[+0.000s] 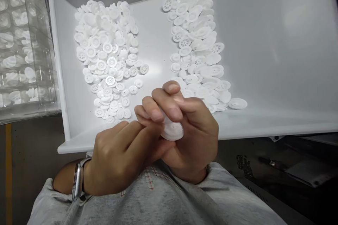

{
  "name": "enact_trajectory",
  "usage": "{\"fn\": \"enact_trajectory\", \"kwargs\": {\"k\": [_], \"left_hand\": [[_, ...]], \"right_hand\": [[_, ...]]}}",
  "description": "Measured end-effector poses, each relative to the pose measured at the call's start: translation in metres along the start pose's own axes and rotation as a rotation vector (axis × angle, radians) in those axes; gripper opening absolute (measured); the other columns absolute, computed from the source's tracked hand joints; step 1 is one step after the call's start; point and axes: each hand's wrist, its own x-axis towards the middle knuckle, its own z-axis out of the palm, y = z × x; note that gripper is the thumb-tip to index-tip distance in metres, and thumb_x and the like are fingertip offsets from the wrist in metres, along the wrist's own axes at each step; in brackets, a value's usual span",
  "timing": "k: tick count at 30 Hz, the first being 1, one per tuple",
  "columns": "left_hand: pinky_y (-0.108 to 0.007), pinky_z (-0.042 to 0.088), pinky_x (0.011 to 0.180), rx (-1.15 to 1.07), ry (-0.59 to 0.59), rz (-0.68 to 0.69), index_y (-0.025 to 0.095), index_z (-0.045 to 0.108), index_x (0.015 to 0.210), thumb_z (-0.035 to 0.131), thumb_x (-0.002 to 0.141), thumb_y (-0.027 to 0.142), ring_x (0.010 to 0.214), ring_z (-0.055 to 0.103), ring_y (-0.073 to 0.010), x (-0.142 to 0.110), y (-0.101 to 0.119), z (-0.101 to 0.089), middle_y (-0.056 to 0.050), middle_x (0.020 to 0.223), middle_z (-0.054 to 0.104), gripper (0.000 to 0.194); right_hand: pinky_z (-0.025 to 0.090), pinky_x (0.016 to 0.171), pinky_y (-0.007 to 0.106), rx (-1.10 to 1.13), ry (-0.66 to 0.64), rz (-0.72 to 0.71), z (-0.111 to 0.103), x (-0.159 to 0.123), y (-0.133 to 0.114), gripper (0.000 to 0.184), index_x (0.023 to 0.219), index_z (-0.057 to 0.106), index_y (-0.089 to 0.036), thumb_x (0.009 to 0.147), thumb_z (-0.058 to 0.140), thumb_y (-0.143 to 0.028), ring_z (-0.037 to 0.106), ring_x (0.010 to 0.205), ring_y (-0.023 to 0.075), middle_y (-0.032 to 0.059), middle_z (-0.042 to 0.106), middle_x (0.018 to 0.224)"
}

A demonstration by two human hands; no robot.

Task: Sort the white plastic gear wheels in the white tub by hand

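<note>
A round white plastic gear (173, 132) with fine teeth on its rim is between my two hands, just above the tray's near edge. My right hand (196, 130) is closed around it, fingers curled over its top and the palm behind it. From the left, my left hand (118, 154), with a watch at the wrist, is closed with its fingertips pinched at the gear's left edge. Those fingertips are partly hidden. Beyond the hands lie a left pile of small white plastic wheels and gears (111, 62) and a right pile of larger ones (202, 32).
The piles lie in a white tray (153, 31) with a raised left wall and a front lip. One loose gear (237, 103) lies right of the right pile. At far left stands a clear plastic compartment tray (34, 42) holding white parts. Dark floor shows below.
</note>
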Motion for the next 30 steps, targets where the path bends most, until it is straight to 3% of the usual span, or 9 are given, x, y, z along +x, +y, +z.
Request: {"fn": "enact_trajectory", "kwargs": {"k": [4, 7, 11, 15, 20, 25, 30], "left_hand": [[-0.022, 0.037, 0.045, -0.005, 0.037, -0.001, 0.016, 0.062, 0.092, 0.066, 0.093, 0.019, 0.05, 0.047, -0.0047, -0.001, 0.002, 0.003, 0.006, 0.06, 0.056, 0.005], [-0.021, 0.038, 0.045, -0.01, 0.06, 0.008, 0.016, 0.06, 0.087, 0.068, 0.092, 0.02, 0.05, 0.049, -0.0044, -0.001, 0.003, 0.005, 0.006, 0.06, 0.057, 0.01], [-0.021, 0.041, 0.046, -0.006, 0.045, -0.006, 0.016, 0.06, 0.091, 0.066, 0.094, 0.02, 0.051, 0.055, -0.0052, 0.0, 0.004, 0.004, 0.006, 0.061, 0.06, 0.008], [-0.021, 0.042, 0.046, -0.037, 0.023, -0.039, 0.018, 0.059, 0.098, 0.063, 0.096, 0.026, 0.049, 0.057, -0.0048, -0.001, 0.005, 0.001, 0.007, 0.06, 0.061, 0.009], [-0.02, 0.046, 0.05, -0.08, 0.012, -0.096, 0.021, 0.056, 0.113, 0.059, 0.098, 0.033, 0.053, 0.061, -0.0048, -0.004, 0.005, 0.0, 0.009, 0.064, 0.062, 0.02], [-0.021, 0.041, 0.047, -0.026, 0.029, -0.026, 0.018, 0.059, 0.115, 0.057, 0.099, 0.023, 0.049, 0.056, -0.0048, -0.006, 0.005, 0.001, 0.008, 0.062, 0.058, 0.017], [-0.022, 0.039, 0.05, -0.028, 0.051, 0.035, 0.017, 0.062, 0.122, 0.067, 0.091, 0.013, 0.054, 0.049, -0.0061, -0.012, 0.005, 0.004, 0.007, 0.064, 0.057, 0.032]], "right_hand": [[0.049, 0.05, 0.015, 0.021, -0.014, -0.049, 0.0, 0.001, 0.001, 0.007, 0.079, 0.07, -0.018, 0.083, 0.065, -0.016, 0.047, 0.046, 0.0034, -0.0104, 0.041, 0.043], [0.05, 0.053, 0.012, 0.059, 0.025, -0.038, 0.001, 0.0, 0.0, 0.007, 0.081, 0.068, -0.016, 0.082, 0.063, -0.012, 0.043, 0.04, -0.0002, -0.0117, 0.045, 0.045], [0.046, 0.044, 0.013, 0.07, 0.053, 0.006, 0.002, 0.0, -0.002, 0.016, 0.089, 0.066, -0.018, 0.076, 0.065, -0.008, 0.05, 0.044, 0.0002, -0.0111, 0.06, 0.062], [0.043, 0.04, 0.014, 0.046, 0.092, 0.02, 0.002, -0.001, -0.002, 0.026, 0.091, 0.066, -0.024, 0.07, 0.065, -0.008, 0.06, 0.058, 0.0034, -0.01, 0.064, 0.077], [0.052, 0.043, 0.016, 0.06, -0.034, 0.006, 0.001, -0.004, -0.002, 0.026, 0.094, 0.065, -0.024, 0.076, 0.06, -0.007, 0.065, 0.065, 0.0036, -0.0122, 0.066, 0.076], [0.054, 0.048, 0.012, 0.078, -0.115, -0.005, -0.001, -0.006, 0.0, 0.025, 0.096, 0.066, -0.022, 0.083, 0.054, -0.005, 0.066, 0.066, 0.001, -0.0128, 0.067, 0.074], [0.05, 0.047, 0.011, 0.075, -0.11, 0.005, -0.002, -0.006, -0.001, 0.023, 0.093, 0.067, -0.023, 0.08, 0.057, -0.006, 0.066, 0.065, 0.0013, -0.0121, 0.067, 0.071]]}}
